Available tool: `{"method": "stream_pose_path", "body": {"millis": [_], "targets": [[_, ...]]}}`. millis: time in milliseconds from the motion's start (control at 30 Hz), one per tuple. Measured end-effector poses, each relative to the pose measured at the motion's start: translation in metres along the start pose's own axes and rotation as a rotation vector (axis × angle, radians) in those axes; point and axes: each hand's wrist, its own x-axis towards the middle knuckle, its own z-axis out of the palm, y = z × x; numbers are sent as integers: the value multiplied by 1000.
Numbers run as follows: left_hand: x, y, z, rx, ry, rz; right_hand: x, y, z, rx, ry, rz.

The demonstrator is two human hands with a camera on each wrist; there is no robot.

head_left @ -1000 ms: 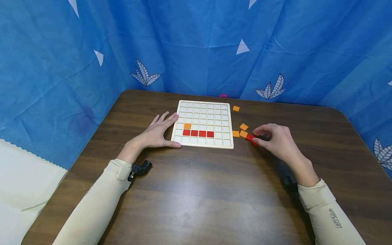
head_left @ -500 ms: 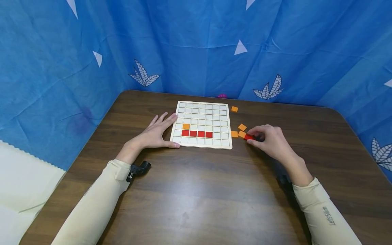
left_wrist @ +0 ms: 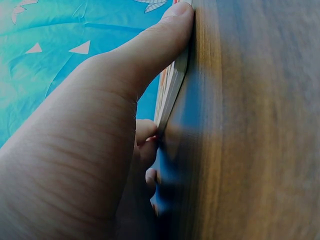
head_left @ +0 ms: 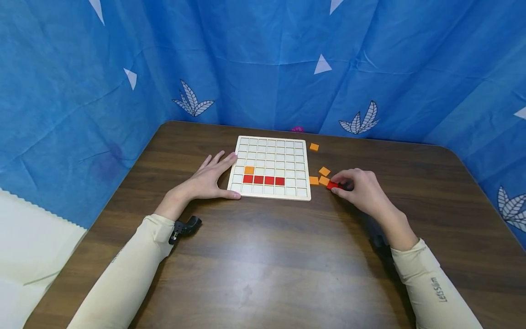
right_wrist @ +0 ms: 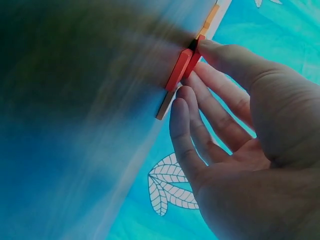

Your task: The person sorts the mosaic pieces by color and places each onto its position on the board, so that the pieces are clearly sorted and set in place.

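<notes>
At the left, a pale sheet (head_left: 45,256) shows past the edge of the dark wooden table (head_left: 246,274). My left sleeve (head_left: 127,269) comes next, with a black wrist mount (head_left: 186,228). My left hand (head_left: 205,181) has stayed spread, thumb and forefinger touching the left side of the pale gridded board (head_left: 270,155), just as it was a second ago. The board has kept its pieces: a row of red squares (head_left: 269,181) in the second row from the near edge, and one orange square (head_left: 249,170) above the leftmost.

Right of the board lie loose orange tiles (head_left: 324,171), one near the far corner, the others bunched close to the near one. My right hand (head_left: 363,189) has come a little further left than a second ago; thumb and forefinger now pinch a red tile (head_left: 332,186) on the table, just beside the nearest orange tile. My fingers cover much of it; my right wrist view shows two red pieces there, one in front of the other. My right sleeve (head_left: 431,283) ends the row. A blue curtain (head_left: 255,64) hangs behind the table.
</notes>
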Motion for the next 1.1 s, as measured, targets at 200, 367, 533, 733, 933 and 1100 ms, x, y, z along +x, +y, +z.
{"method": "stream_pose_path", "body": {"millis": [200, 367, 533, 733, 933, 1100], "targets": [[1, -1, 0, 1, -2, -5, 0, -1, -1, 11, 36, 1], [2, -1, 0, 0, -5, -3, 5, -6, 3, 30, 78, -23], [2, -1, 1, -2, -9, -3, 17, -19, 12, 69, 74, -62], [1, -1, 1, -9, -8, -1, 35, -41, 22, 86, 48, -104], [1, -1, 0, -6, -6, -1, 50, -56, 30, 96, 30, -124], [1, -1, 1, -6, -1, -1, 58, -67, 36, 114, -9, -124]]}}
